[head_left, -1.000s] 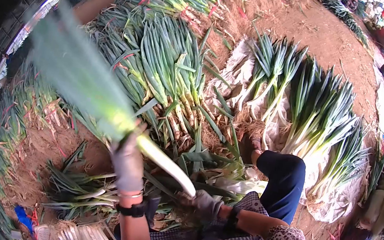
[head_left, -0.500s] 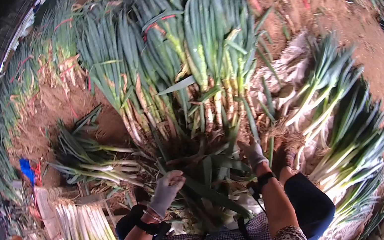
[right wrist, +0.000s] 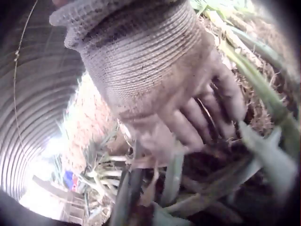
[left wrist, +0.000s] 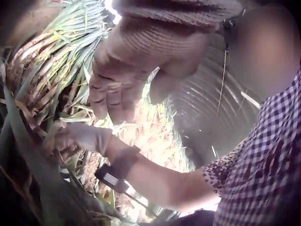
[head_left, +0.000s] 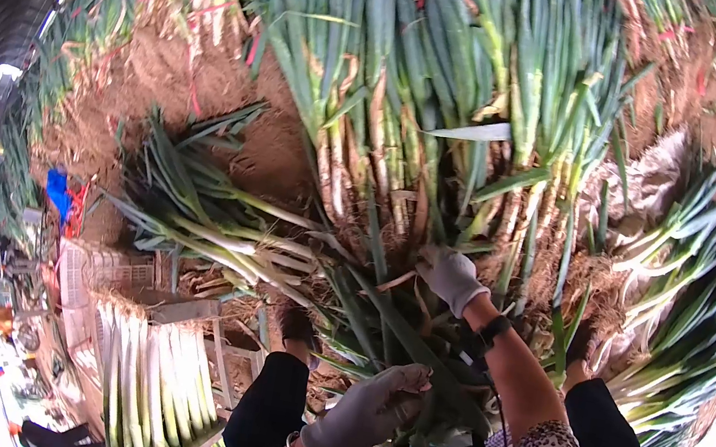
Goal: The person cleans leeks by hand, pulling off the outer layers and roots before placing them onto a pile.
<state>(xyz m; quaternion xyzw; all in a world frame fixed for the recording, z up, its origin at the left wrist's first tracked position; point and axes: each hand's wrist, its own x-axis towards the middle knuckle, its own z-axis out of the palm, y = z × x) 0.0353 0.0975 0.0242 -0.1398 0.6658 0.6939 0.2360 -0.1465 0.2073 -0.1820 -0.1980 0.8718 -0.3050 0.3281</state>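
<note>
In the head view my gloved left hand (head_left: 370, 413) hovers in front of the checked apron with its fingers loosely bent and nothing in them. The left wrist view shows the same hand (left wrist: 131, 75) with fingers hanging down. My gloved right hand (head_left: 452, 281) reaches to the root ends of a big heap of untrimmed green onions (head_left: 374, 123). From the right wrist, that hand (right wrist: 174, 103) has its fingers spread downward among loose leaves (right wrist: 174, 179) and roots, fingertips partly hidden. Peeled green onions (head_left: 251, 249) lie on the ground to the left.
A crate (head_left: 92, 275) and a bundle of cleaned white stalks (head_left: 155, 379) stand at lower left. More peeled green onions (head_left: 684, 294) lie in a row at right, beside crumpled pale sheeting (head_left: 634, 192). Cut leaves (head_left: 423, 346) litter the ground between the feet.
My left hand held up a green onion a second ago; by half a second ago it was empty, and it has since come toward the apron. My right hand has moved forward to the heap. The view has turned left.
</note>
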